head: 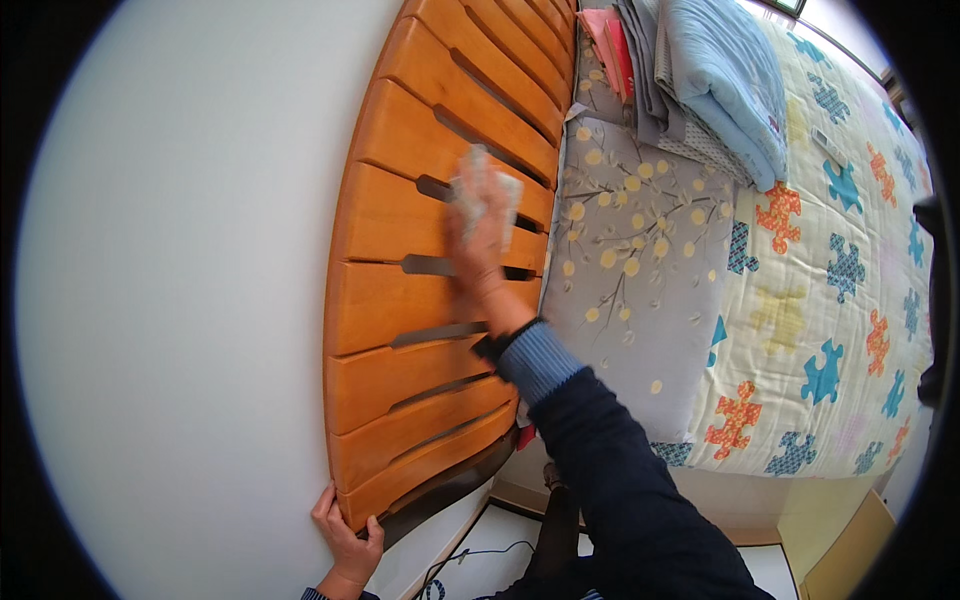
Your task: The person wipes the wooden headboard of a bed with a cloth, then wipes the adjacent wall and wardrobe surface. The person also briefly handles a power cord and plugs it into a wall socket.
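Observation:
A slatted wooden headboard (375, 300) runs from the top of the view down to the lower left. My right hand (480, 225), somewhat blurred, holds a pale cloth (512, 196) against the middle slats. The cloth shows on both sides of the fingers. At the headboard's lower end, my left hand (349, 540) grips the corner, with the thumb on one side and the fingers on the other. Its fingertips are partly hidden by the wood.
A white wall (172, 300) stands left of the headboard. To the right lies a bed with a floral pillow (637, 300), a puzzle-patterned quilt (795, 337), a folded light-blue quilt (720, 82) and a white remote control (828, 145). A dark cord (491, 551) lies below.

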